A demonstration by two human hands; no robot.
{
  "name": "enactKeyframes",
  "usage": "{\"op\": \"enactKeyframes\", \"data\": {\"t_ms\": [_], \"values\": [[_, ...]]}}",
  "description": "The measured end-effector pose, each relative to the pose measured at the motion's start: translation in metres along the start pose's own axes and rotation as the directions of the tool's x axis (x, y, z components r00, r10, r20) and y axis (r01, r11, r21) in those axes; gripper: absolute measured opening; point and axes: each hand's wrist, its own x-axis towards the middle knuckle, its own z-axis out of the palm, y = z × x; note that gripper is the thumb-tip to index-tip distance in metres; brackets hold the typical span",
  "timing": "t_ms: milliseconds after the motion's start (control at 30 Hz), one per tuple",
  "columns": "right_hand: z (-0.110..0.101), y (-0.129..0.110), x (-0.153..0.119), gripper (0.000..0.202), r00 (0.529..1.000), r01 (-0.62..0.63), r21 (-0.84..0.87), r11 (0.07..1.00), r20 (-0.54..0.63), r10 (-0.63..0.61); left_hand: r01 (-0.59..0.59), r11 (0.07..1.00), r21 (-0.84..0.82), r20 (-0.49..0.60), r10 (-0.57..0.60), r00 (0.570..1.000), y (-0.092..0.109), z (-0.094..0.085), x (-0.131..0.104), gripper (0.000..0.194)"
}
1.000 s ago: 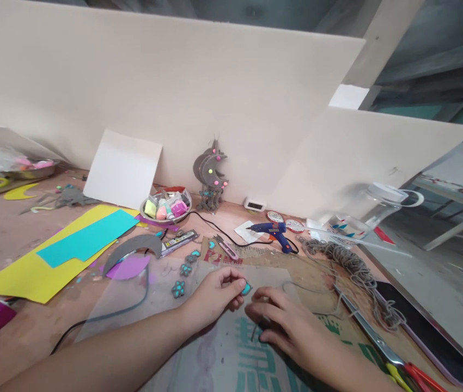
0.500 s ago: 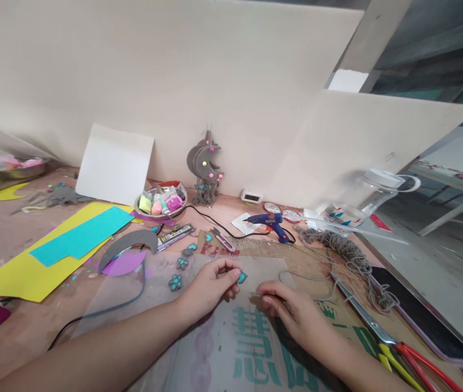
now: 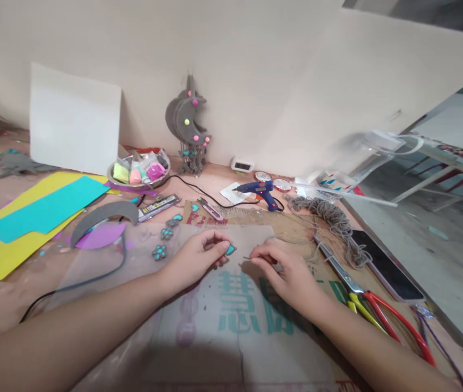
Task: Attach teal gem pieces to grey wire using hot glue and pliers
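Note:
My left hand (image 3: 210, 250) pinches a small turquoise piece with a grey edge (image 3: 230, 249) between thumb and fingers. Just to its right, my right hand (image 3: 273, 262) pinches the end of a thin grey cord (image 3: 247, 258); a short tip pokes out toward the left hand. A small gap parts the cord tip from the turquoise piece. Both hands hover over a translucent sheet (image 3: 215, 343) on printed cardboard. Left of my left hand lie grey-and-turquoise flower pieces (image 3: 159, 252) and a small turquoise heart (image 3: 195, 208).
A blue glue gun (image 3: 260, 189) lies behind the hands, with a pink craft knife (image 3: 211, 209) nearer. Coiled grey cord (image 3: 331, 218), scissors (image 3: 372, 302) and a phone (image 3: 387, 264) fill the right side. A grey moon ornament (image 3: 190, 128) stands by the wall.
The view has shifted, so the table items appear further left and higher. My hands keep their pinches, and the cord tip now shows more clearly.

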Motion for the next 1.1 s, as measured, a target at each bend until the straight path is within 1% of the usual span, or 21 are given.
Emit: {"op": "enactKeyframes", "data": {"t_ms": [133,300,533,633,733,867,967,1100], "values": [[0.0,-0.002,0.001,0.013,0.999,0.0,0.023,1.0,-0.039,0.001,-0.027,0.998,0.055,0.022,0.026,0.999,0.001,0.002,-0.004,0.024],[0.001,-0.007,0.0,0.013,0.995,0.004,0.059,0.998,-0.104,0.003,-0.06,0.99,0.129,0.036,0.056,0.998,-0.002,0.002,-0.005,0.022],[0.007,-0.009,0.0,0.012,0.995,-0.038,0.113,0.993,-0.089,0.048,-0.105,0.965,0.239,0.054,0.094,0.994,-0.001,0.003,-0.007,0.022],[0.009,-0.008,0.001,0.012,0.995,-0.039,0.12,0.992,-0.084,0.05,-0.101,0.964,0.244,0.06,0.089,0.994,0.001,0.003,-0.008,0.021],[0.011,-0.007,0.002,0.011,0.997,-0.029,0.085,0.996,-0.064,0.034,-0.085,0.97,0.228,0.058,0.073,0.996,0.002,0.003,-0.008,0.021],[0.012,-0.006,0.001,0.011,0.998,0.007,0.026,1.0,-0.065,-0.005,-0.073,0.975,0.208,0.061,0.061,0.996,0.002,0.003,-0.007,0.021],[0.011,-0.006,0.001,0.011,0.997,0.035,0.017,0.999,-0.063,-0.034,-0.076,0.977,0.198,0.067,0.064,0.996,0.002,0.003,-0.006,0.02],[0.011,-0.007,0.001,0.014,0.999,-0.005,0.018,1.0,-0.054,0.006,-0.081,0.98,0.183,0.065,0.07,0.995,0.001,0.003,-0.007,0.021]]}}
